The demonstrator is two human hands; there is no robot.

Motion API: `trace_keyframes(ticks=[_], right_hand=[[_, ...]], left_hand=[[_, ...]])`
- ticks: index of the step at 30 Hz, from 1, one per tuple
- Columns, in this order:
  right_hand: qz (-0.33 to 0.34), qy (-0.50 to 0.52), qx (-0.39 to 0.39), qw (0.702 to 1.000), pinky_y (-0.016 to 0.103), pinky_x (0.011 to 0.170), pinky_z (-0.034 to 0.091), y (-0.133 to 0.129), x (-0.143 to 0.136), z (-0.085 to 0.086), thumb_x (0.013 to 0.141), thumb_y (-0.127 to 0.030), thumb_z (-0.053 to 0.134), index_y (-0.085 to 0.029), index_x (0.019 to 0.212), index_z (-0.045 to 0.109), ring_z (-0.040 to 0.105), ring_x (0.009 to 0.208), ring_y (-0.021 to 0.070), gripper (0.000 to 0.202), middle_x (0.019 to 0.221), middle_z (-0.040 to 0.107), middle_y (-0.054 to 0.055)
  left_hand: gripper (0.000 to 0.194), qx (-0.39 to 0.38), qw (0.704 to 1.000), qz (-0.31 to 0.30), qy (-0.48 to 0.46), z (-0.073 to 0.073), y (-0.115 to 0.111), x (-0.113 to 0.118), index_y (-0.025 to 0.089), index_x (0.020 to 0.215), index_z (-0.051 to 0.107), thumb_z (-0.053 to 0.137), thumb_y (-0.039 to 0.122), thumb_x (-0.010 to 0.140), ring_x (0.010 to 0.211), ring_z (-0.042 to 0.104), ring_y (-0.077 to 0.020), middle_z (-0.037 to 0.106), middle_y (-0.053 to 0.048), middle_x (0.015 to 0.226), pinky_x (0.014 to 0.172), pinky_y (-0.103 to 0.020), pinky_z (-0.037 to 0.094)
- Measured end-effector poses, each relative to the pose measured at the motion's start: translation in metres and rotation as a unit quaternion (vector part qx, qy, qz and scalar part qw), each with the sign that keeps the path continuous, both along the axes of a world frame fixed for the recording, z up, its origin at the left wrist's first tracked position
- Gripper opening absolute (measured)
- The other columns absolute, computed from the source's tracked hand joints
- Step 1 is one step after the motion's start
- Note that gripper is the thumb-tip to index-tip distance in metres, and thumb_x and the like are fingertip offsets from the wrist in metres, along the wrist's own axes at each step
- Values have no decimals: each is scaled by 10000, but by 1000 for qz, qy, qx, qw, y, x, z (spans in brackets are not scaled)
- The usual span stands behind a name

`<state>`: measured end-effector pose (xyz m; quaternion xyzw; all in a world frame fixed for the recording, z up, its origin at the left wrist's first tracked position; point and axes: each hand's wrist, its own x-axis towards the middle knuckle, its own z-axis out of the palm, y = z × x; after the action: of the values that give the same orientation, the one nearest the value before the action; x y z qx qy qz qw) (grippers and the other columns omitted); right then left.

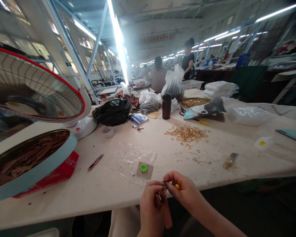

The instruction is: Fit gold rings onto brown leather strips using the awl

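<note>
Two bare hands meet just off the near edge of the pale surface [128, 200]. The left hand [150, 200] is closed around a bundle of brown strips [158, 199], with one long strip [166, 214] hanging below it. The right hand [184, 189] is pinched narrow, its thumb and forefinger gripping a small piece [163, 181] at the upper end of the long strip; a yellow item [178, 186] shows at its fingers. Just beyond the hands, a green cap [143, 168] sits on a gray square plate [148, 173], beside crumpled clear film [124, 159]. Thread snips [96, 162] lie to the left of the film. At far left, a round tray [51, 161] bears more brown pieces [32, 151] and stands over a red base [64, 168]. Beyond the plate and to its right, loose gold-colored rings [187, 133] form a spread pile. Farther back stand a dark bottle [166, 107] and, to its left, a black bag [113, 111]. A second round tray [204, 99] of gold-colored parts lies right of the bottle. Two persons are visible in the background.
</note>
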<state>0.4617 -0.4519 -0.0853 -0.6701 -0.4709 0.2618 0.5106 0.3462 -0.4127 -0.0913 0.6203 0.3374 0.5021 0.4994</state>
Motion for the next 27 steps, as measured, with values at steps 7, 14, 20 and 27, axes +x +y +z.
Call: trace_keyframes(ticks=[7, 14, 20, 27], right_hand=[[27, 71, 6, 997, 246, 587, 466, -11, -3, -1, 745, -309, 516, -165, 764, 613, 576, 629, 166, 175, 679, 639, 23], [31, 6, 26, 999, 269, 625, 487, -18, -12, 6, 790, -261, 456, -177, 817, 612, 609, 693, 192, 180, 752, 667, 55], [43, -83, 77, 993, 290, 705, 500, -26, -16, 10, 809, -168, 425, -191, 962, 594, 624, 788, 202, 228, 864, 669, 69], [88, -133, 98, 982, 316, 739, 511, -31, -19, 21, 842, -130, 385, -207, 1056, 577, 618, 829, 207, 298, 903, 656, 86]], left_hand=[[163, -211, 977, -40, 22, 16, 5, -4, 166, 691, 551, 657, 289, 681, 493, 506, -115, 564, 11, 606, 424, -212, 402], [188, -233, 972, -32, 24, 14, 1, -10, 161, 706, 552, 670, 303, 673, 427, 456, -85, 548, 33, 549, 384, -187, 356], [119, -213, 976, -39, 16, 22, -5, -13, 168, 692, 555, 646, 245, 684, 540, 540, -124, 598, -1, 651, 433, -201, 387], [109, -128, 989, -66, -19, 21, -11, -16, 191, 697, 532, 624, 239, 729, 683, 559, -144, 574, 3, 708, 629, -241, 457]])
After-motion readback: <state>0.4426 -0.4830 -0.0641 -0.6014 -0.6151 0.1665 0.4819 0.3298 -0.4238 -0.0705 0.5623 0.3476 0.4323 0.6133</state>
